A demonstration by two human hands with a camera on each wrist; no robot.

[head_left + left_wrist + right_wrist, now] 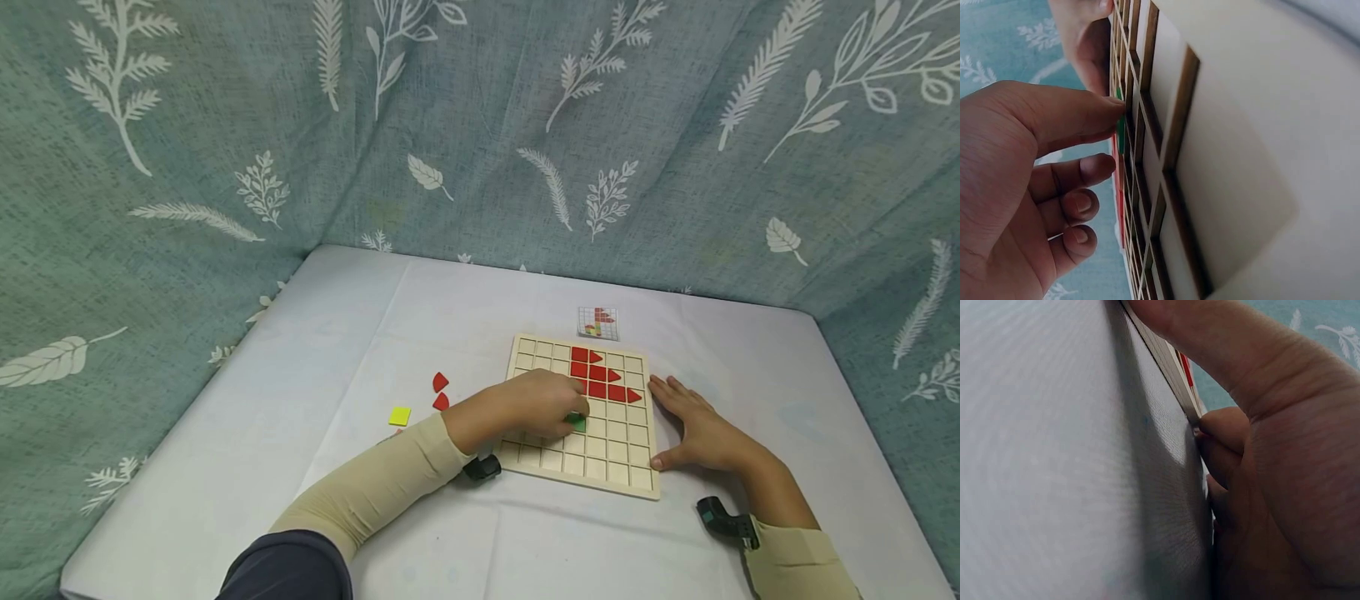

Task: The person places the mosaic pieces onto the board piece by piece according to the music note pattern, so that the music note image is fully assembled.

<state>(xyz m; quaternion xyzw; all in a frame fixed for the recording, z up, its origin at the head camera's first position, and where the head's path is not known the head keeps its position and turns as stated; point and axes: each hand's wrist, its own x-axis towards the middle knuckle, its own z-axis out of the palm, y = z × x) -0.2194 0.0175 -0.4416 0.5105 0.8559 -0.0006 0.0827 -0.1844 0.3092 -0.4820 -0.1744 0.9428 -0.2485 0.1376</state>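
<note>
Green tile (579,425) lies at the middle of the wooden board (596,467), pinched between the thumb and fingertips of the left hand (542,403), a grip that seems suited to guiding one small flat piece within a square. The right hand (701,432), fingers spread and grasping nothing, rests against the board's right edge, probably to stop it sliding. A picture card (597,323) lies just beyond the board, presumably for comparison with the red pieces (597,389).
</note>
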